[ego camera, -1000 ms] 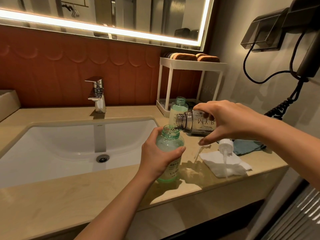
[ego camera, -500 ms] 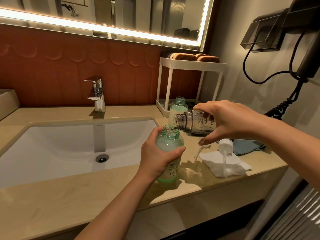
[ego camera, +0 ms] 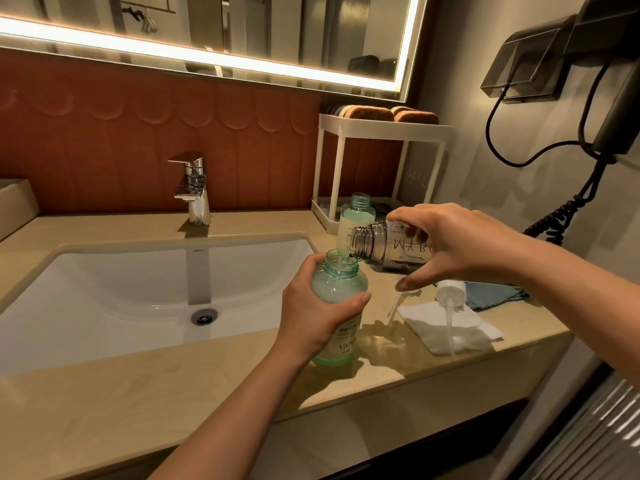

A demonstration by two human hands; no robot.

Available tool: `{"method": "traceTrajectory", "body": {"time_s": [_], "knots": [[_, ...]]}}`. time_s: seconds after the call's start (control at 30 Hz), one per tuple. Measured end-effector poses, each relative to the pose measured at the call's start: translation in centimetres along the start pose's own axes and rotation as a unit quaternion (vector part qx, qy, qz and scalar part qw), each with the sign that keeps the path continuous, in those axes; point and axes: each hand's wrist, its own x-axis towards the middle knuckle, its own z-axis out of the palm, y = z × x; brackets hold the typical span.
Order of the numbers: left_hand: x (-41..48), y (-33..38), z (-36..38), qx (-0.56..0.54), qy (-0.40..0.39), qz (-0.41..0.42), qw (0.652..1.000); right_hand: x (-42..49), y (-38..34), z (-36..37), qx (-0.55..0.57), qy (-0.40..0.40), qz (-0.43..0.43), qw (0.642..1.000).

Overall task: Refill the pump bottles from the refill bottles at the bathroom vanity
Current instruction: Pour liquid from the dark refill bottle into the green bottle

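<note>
1. The left hand (ego camera: 311, 313) grips the green pump bottle (ego camera: 337, 285), with fingers and thumb curled round its middle. The bottle stands upright on the counter (ego camera: 104, 410), just right of the sink (ego camera: 121, 289) and near the front edge. Its neck is open, with no pump on it.
2. The right hand (ego camera: 460, 244) holds the clear refill bottle (ego camera: 388, 249), fingers clamped round its body. It is tipped almost level, with its mouth just over the green bottle's neck.
3. A thin stream of clear liquid (ego camera: 346, 259) runs from the refill bottle into the green one.
4. A second green bottle (ego camera: 356, 216), also uncapped, stands upright behind them, beside the foot of the white rack (ego camera: 381, 126).
5. The pump head (ego camera: 448, 289) lies on a white tissue (ego camera: 446, 332) to the right, its tube pointing toward the counter's front edge.
6. A blue cloth (ego camera: 495, 294) lies just behind the tissue.
</note>
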Motion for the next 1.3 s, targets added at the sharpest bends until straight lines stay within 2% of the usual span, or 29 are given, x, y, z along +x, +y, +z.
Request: {"method": "traceTrajectory", "body": {"time_s": [0.53, 0.77, 0.93, 1.17, 1.3], "knots": [[-0.1, 0.0, 0.1, 0.0, 0.006, -0.006, 1.0, 0.6, 0.6, 1.3, 0.076, 0.029, -0.014, 0.997], [0.0, -0.1, 0.1, -0.002, 0.003, -0.008, 1.0, 0.6, 1.2, 1.8, 0.199, 0.063, 0.001, 0.978], [0.2, 0.1, 0.4, -0.011, 0.001, -0.011, 1.0, 0.4, 1.6, 2.9, 0.306, 0.118, 0.032, 0.944], [1.0, -0.3, 1.8, -0.005, -0.014, -0.015, 1.0, -0.1, 2.9, 4.4, 0.464, 0.238, 0.081, 0.849], [2.1, -0.7, 3.1, -0.003, -0.02, -0.02, 1.0, 0.1, 3.8, 5.2, 0.502, 0.294, 0.119, 0.805]]}}
